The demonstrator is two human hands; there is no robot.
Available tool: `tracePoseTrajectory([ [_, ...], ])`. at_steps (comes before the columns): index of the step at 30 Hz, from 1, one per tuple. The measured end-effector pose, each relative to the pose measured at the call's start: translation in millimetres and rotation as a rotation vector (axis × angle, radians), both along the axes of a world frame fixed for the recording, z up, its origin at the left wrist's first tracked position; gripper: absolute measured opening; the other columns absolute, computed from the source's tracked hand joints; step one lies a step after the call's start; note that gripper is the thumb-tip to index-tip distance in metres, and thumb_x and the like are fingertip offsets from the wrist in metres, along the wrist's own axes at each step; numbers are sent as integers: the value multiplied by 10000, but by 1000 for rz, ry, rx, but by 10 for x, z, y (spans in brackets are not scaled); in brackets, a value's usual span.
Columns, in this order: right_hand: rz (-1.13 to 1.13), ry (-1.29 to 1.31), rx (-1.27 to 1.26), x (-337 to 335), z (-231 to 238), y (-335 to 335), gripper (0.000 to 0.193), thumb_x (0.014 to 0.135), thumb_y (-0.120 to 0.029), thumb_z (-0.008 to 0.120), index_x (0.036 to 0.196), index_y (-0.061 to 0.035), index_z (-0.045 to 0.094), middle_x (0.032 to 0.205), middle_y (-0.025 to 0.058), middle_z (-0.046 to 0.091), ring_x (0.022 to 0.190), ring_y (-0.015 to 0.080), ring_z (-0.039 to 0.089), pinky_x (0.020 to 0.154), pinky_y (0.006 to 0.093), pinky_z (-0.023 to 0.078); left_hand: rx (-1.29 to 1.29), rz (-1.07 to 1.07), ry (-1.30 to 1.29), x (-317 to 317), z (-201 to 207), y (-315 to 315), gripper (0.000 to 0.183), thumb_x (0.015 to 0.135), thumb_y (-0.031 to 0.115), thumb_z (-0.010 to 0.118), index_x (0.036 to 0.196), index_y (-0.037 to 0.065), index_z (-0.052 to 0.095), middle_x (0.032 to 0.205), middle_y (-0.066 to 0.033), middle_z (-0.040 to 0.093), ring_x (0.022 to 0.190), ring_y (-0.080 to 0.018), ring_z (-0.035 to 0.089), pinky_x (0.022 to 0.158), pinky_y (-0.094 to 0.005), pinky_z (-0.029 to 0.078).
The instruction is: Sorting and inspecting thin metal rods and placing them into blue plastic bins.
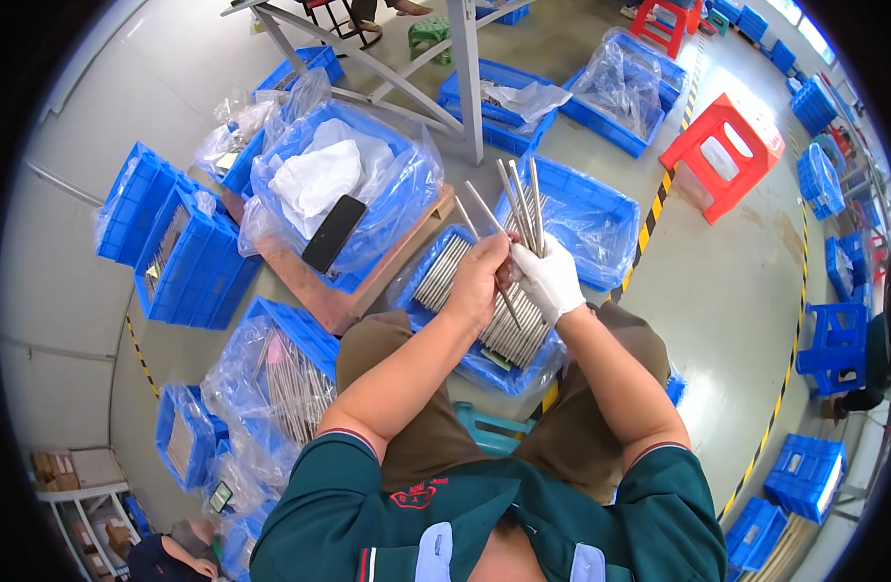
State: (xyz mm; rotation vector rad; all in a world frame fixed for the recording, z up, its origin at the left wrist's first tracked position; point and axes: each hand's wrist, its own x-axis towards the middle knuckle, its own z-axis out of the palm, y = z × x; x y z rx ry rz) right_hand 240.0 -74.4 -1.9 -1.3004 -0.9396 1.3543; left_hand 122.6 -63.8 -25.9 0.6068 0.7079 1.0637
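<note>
A smooth grey concrete floor (727, 291), striped with a yellow-and-black line (649, 225), spreads beneath scattered ribbed blue plastic crates (189, 262), several lined with crinkled clear bags, and a red plastic stool (725, 145). A black phone (333, 233) lies on white cloth in one lined crate. Directly before the seated person's knees, a blue crate (484, 369) holds rows of slim, shiny metal rods (509, 330). Above it, the right hand (550, 279), in a white fabric glove, is closed around a fanned bundle of rods (518, 209) pointing upward. The bare left hand (479, 281) is curled against the same bundle, fingers pinching one rod.
</note>
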Motion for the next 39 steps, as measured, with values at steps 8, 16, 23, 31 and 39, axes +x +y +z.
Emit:
tracePoseTrajectory([
  [8,-30,-352,43,147,-70,201,236,829,-253,599,857,-19,593,627,49,561,552,105,536,519,268,421,-12,-30,73,-154,13,114,223,932,241,495,849,51,579,641,18,460,550,-74,414,487,-220,347],
  [16,38,284,-163,265,46,184,194,835,-250,630,787,-73,565,517,-20,415,392,78,349,365,229,245,-207,-425,-97,-66,-4,-42,309,898,352,551,853,48,578,703,14,477,599,-91,433,536,-233,388],
  [23,-354,155,-96,581,2,443,288,757,-312,666,789,-34,596,632,34,532,536,141,487,494,288,388,-265,-614,-169,34,63,-284,276,914,307,529,878,37,573,722,-14,494,572,-105,412,518,-228,356],
  [31,-238,284,-152,835,102,422,315,840,-381,613,673,-132,518,482,-83,340,354,50,282,341,218,187,-48,-694,-305,-223,68,-62,254,904,232,547,926,-17,589,1146,-170,565,1103,-298,552,952,-410,449],
  [39,197,-131,-150,263,-38,215,238,819,-293,644,777,-63,598,575,-25,470,503,69,410,442,246,327,-21,-688,-161,-207,-5,-39,304,883,303,573,951,7,586,1089,-145,570,909,-245,617,698,-342,526],
])
